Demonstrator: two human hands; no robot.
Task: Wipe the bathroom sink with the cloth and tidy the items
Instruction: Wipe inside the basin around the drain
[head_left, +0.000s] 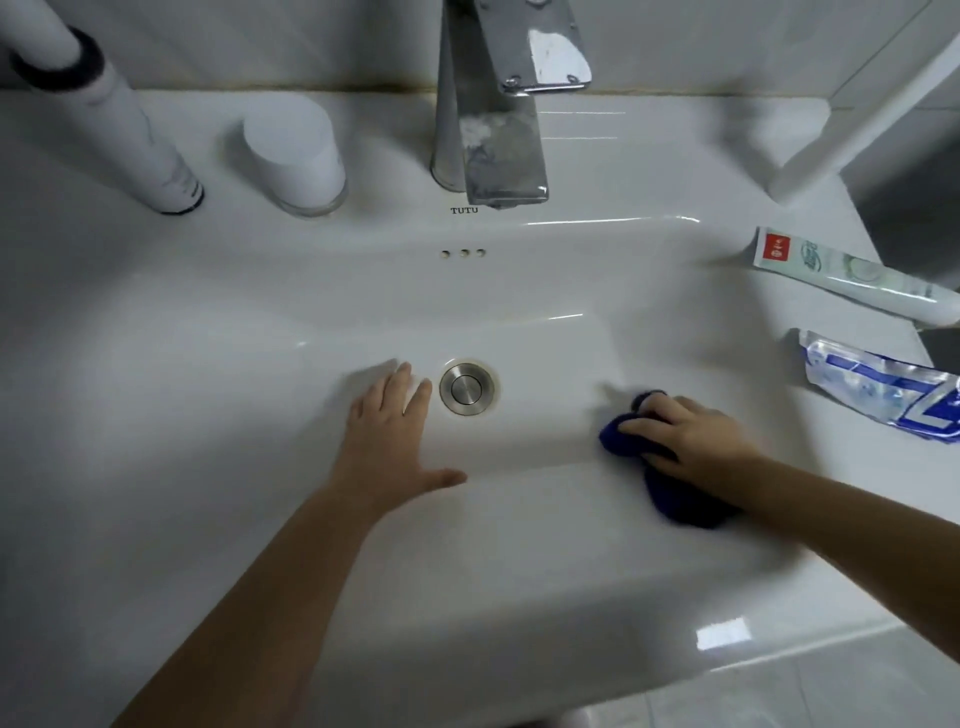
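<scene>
The white sink (260, 332) fills the view, with a steel drain plug (468, 387) in the basin floor. My left hand (392, 431) lies flat in the basin with straight fingers, just left of the drain. My right hand (685, 436) grips a dark blue cloth (675, 499) bunched against the basin's right inner wall. On the right ledge lie a white and green toothpaste tube (852, 275) and a blue and white crumpled tube (883, 387). An upturned white cup (296, 156) and a white bottle (130, 119) stand on the back left ledge.
A chrome faucet (493, 130) rises at the back centre, its spout reaching over the basin. Three small overflow holes (463, 253) sit below it. A white bar (857, 119) leans at the back right. Tiled floor (779, 696) shows beyond the sink's front edge.
</scene>
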